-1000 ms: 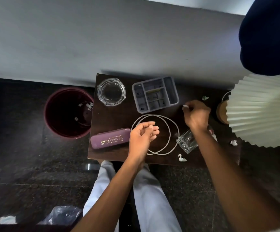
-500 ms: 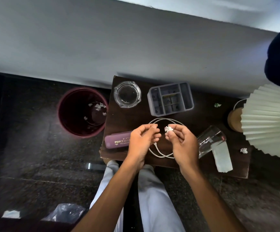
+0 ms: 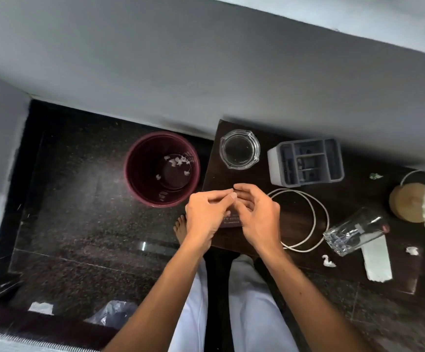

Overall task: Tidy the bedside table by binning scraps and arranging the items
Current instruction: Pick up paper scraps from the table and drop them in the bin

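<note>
My left hand [image 3: 206,214] and my right hand [image 3: 257,217] meet over the left front corner of the dark bedside table [image 3: 346,199]. The left thumb and forefinger are pinched together against the right fingertips; the white paper scrap is hidden between them. My right fingers are loosely curled and apart. A maroon bin [image 3: 130,174] stands on the floor just left of the table, with white scraps [image 3: 178,161] inside. More scraps lie on the table: a white one [image 3: 328,261] near the front edge, another white one [image 3: 412,251] at the right, a green one [image 3: 375,176] at the back.
A glass ashtray [image 3: 239,149] and a grey organiser [image 3: 306,162] stand at the back. A coiled white cable [image 3: 315,217], a tipped-over glass [image 3: 356,231] and a white paper strip [image 3: 376,260] lie right of my hands. A purple case [image 3: 229,221] is mostly under them. A lamp [image 3: 407,201] stands far right.
My right hand brought a white scrap from the table's back right to my left hand. Both hands have shifted left toward the bin, and the view has swung left.
</note>
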Motion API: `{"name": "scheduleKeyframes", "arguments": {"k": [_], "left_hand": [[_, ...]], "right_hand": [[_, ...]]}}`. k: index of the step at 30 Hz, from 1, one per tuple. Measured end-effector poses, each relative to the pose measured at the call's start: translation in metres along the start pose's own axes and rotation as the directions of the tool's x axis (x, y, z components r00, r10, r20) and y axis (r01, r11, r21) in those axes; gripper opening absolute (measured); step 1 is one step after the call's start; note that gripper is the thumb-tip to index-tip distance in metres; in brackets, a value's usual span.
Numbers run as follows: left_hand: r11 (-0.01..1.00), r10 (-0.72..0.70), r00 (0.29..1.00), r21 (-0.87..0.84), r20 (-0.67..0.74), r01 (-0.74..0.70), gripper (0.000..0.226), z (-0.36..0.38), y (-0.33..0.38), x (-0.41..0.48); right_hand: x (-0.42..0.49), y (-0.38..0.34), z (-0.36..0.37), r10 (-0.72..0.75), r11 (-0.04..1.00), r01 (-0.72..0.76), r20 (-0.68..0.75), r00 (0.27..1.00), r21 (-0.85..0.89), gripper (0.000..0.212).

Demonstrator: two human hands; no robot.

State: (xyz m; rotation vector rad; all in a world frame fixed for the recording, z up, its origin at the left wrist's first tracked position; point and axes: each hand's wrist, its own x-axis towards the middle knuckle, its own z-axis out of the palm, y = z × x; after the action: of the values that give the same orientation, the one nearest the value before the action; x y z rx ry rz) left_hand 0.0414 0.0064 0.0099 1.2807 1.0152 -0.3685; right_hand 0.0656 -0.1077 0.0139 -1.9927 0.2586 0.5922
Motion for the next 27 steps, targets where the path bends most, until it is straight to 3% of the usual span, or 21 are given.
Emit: {"name": "scheduleKeyframes", "arguments": {"k": [4,10,16,20,27], "left_hand": [[1.000,-0.002,0.996,0.004,-0.085,0.003,0.018,-0.024,0.005,0.014],[0.969,-0.137,0.983,-0.223,-0.125,0.107,0.011,-0.062,0.012,0.041],[0.950,-0.179,0.957,-0.294,-0.227,0.108,0.011,-0.096,0.013,0.078],[0.952,-0.199,0.934,-0.285,-0.296,0.113,0.002,-0.113,0.010,0.099],[0.975,-0.198,0.914,-0.165,-0.355,0.147,0.015,-0.129,0.014,0.133]], "right_hand": [[0.011,-0.009,0.027,0.024,1.000,-0.025,0.021,0.999,0.010,0.029],[0.021,-0.019,0.055,-0.020,0.998,0.024,0.059,0.998,-0.058,0.030],[0.024,-0.024,0.068,0.011,0.997,-0.007,0.047,0.999,-0.075,0.023],[0.026,-0.024,0.072,0.048,0.997,-0.046,0.038,0.998,-0.068,0.019],[0.028,-0.017,0.067,0.105,0.993,-0.104,0.025,0.994,-0.054,0.015]]}}
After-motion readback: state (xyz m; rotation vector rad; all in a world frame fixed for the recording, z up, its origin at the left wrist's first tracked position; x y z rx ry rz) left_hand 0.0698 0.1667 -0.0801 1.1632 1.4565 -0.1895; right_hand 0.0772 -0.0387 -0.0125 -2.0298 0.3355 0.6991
